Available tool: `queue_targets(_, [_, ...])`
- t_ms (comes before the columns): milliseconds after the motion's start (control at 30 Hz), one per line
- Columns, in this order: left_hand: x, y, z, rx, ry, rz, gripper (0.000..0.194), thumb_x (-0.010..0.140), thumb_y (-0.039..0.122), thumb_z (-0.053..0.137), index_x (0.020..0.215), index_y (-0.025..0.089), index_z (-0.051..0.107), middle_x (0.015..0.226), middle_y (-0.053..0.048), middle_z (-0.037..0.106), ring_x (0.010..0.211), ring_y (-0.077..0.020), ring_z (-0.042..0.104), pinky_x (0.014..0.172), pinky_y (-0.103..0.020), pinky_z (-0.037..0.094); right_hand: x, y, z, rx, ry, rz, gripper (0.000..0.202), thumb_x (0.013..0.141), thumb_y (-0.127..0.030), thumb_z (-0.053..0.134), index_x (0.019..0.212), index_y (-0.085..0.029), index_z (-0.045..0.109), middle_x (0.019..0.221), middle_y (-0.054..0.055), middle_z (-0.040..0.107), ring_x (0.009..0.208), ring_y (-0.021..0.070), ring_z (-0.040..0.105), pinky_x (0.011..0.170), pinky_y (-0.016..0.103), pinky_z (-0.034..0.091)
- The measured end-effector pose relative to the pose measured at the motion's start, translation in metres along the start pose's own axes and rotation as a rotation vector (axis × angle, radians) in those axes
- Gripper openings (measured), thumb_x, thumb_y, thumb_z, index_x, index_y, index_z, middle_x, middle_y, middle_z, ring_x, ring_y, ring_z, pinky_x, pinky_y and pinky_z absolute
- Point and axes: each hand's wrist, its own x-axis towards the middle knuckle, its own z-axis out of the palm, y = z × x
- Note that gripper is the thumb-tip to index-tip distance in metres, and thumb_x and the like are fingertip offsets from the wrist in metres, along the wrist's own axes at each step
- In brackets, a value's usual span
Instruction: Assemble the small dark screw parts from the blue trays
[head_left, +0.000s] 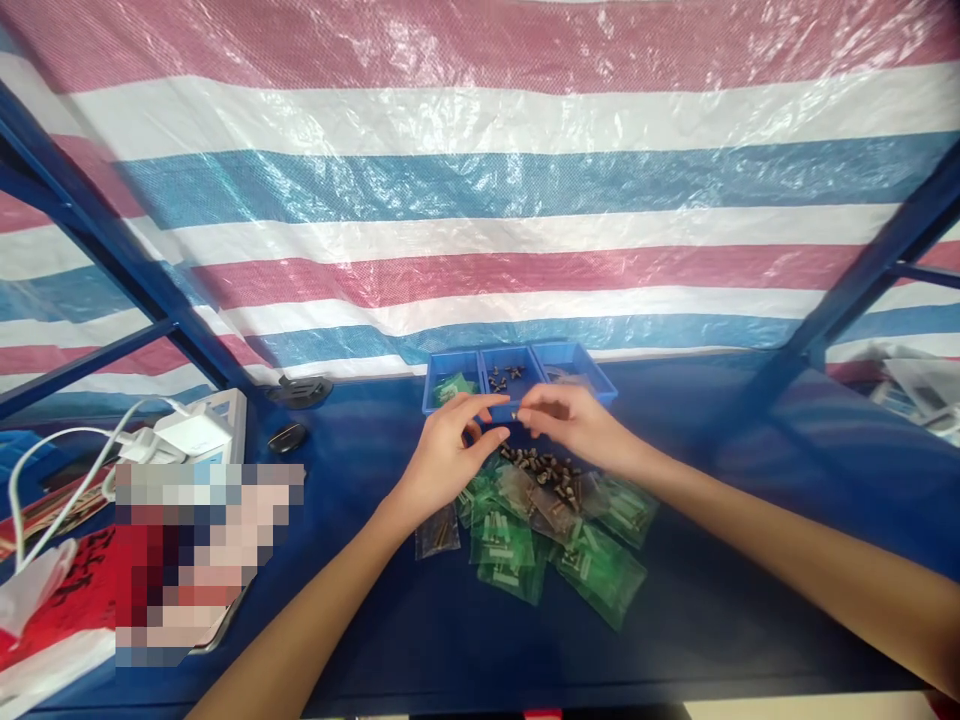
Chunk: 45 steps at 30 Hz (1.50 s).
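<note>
My left hand (456,450) hovers over the near edge of the blue divided tray, thumb and fingers apart, with nothing seen in it. Facing it, my right hand (566,418) is closed in a pinch; a tiny piece shows at its fingertips, too small to name. Just below both hands is a heap of small metal screws (551,472). Around that heap lie several green-printed clear bags (600,575), and one small clear bag (437,532) holds long thin pieces.
The blue tray (480,385) has three compartments: green bags at left, several screws (506,378) in the middle, clear bags at right. A black mouse (288,438), white cables (97,435) and a red bag (82,590) are at left. Striped sheeting (480,190) hangs behind.
</note>
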Motion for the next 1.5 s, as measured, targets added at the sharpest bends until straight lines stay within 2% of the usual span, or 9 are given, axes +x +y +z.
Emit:
queue_targets(133, [-0.002, -0.01, -0.006, 0.341, -0.049, 0.102, 0.028, 0.103, 0.027, 0.048, 0.125, 0.026, 0.066, 0.107, -0.005, 0.063, 0.084, -0.0163, 0.064, 0.074, -0.028, 0.052, 0.027, -0.002, -0.02, -0.355, 0.234, -0.116, 0.021, 0.089, -0.04, 0.067, 0.097, -0.02, 0.067, 0.094, 0.007, 0.071, 0.083, 0.0222, 0.065, 0.076, 0.037, 0.051])
queue_targets(233, [-0.004, -0.017, -0.005, 0.509, -0.14, 0.154, 0.031, 0.105, 0.026, 0.043, 0.128, 0.025, 0.063, 0.113, -0.006, 0.063, 0.094, -0.0197, 0.065, 0.075, -0.03, 0.053, 0.022, -0.003, -0.026, -0.539, 0.288, -0.191, 0.02, 0.091, -0.031, 0.065, 0.107, -0.019, 0.066, 0.104, 0.009, 0.07, 0.086, 0.0227, 0.066, 0.074, 0.036, 0.052])
queue_targets(333, [-0.006, -0.022, 0.0, 0.562, -0.232, 0.2, 0.032, 0.106, 0.027, 0.041, 0.13, 0.023, 0.062, 0.114, -0.007, 0.064, 0.103, -0.022, 0.064, 0.075, -0.03, 0.053, -0.008, 0.002, -0.018, -0.635, 0.165, -0.257, 0.016, 0.097, -0.029, 0.058, 0.107, -0.02, 0.066, 0.102, 0.007, 0.07, 0.084, 0.021, 0.066, 0.072, 0.034, 0.053])
queue_targets(467, [-0.008, -0.026, 0.006, 0.541, -0.289, 0.218, 0.034, 0.107, 0.029, 0.04, 0.131, 0.022, 0.062, 0.113, -0.008, 0.063, 0.106, -0.0228, 0.062, 0.081, -0.031, 0.054, -0.042, 0.017, 0.001, -0.794, -0.009, -0.291, 0.018, 0.101, -0.027, 0.052, 0.111, -0.02, 0.066, 0.109, 0.011, 0.069, 0.101, 0.0271, 0.065, 0.084, 0.042, 0.056])
queue_targets(600, [-0.008, -0.028, 0.007, 0.514, -0.291, 0.16, 0.034, 0.107, 0.033, 0.042, 0.134, 0.024, 0.059, 0.109, -0.008, 0.059, 0.098, -0.0223, 0.062, 0.077, -0.031, 0.052, -0.045, 0.026, 0.01, -0.792, -0.078, -0.36, 0.019, 0.101, -0.024, 0.051, 0.112, -0.02, 0.066, 0.113, 0.012, 0.071, 0.108, 0.0287, 0.064, 0.093, 0.047, 0.055])
queue_targets(767, [-0.007, -0.031, 0.007, 0.485, -0.305, 0.139, 0.038, 0.107, 0.035, 0.041, 0.141, 0.029, 0.056, 0.108, -0.007, 0.055, 0.092, -0.0199, 0.061, 0.073, -0.029, 0.05, -0.043, 0.023, 0.009, -0.712, -0.068, -0.298, 0.023, 0.099, -0.026, 0.055, 0.118, -0.022, 0.067, 0.119, 0.01, 0.071, 0.109, 0.0266, 0.067, 0.089, 0.042, 0.059])
queue_targets(1033, [-0.003, -0.033, 0.008, 0.436, -0.321, 0.088, 0.03, 0.106, 0.039, 0.043, 0.126, 0.028, 0.062, 0.106, -0.005, 0.056, 0.083, -0.018, 0.06, 0.069, -0.029, 0.047, -0.046, 0.025, 0.012, -0.721, -0.116, -0.299, 0.025, 0.101, -0.028, 0.05, 0.119, -0.023, 0.068, 0.119, 0.009, 0.072, 0.113, 0.0277, 0.065, 0.093, 0.045, 0.058])
queue_targets(1367, [-0.007, -0.027, 0.004, 0.414, -0.348, 0.046, 0.016, 0.105, 0.034, 0.045, 0.103, 0.021, 0.056, 0.1, -0.004, 0.059, 0.078, -0.0183, 0.058, 0.06, -0.03, 0.039, -0.044, 0.025, 0.013, -0.714, -0.124, -0.284, 0.023, 0.102, -0.026, 0.049, 0.117, -0.022, 0.067, 0.115, 0.01, 0.071, 0.107, 0.0263, 0.065, 0.089, 0.043, 0.058])
queue_targets(1500, [-0.005, -0.019, 0.001, 0.402, -0.302, 0.048, 0.018, 0.106, 0.033, 0.041, 0.098, 0.021, 0.052, 0.098, -0.003, 0.059, 0.076, -0.0177, 0.056, 0.062, -0.029, 0.039, -0.045, 0.024, 0.013, -0.702, -0.09, -0.327, 0.023, 0.101, -0.024, 0.051, 0.118, -0.022, 0.066, 0.115, 0.01, 0.071, 0.107, 0.0258, 0.066, 0.09, 0.042, 0.058])
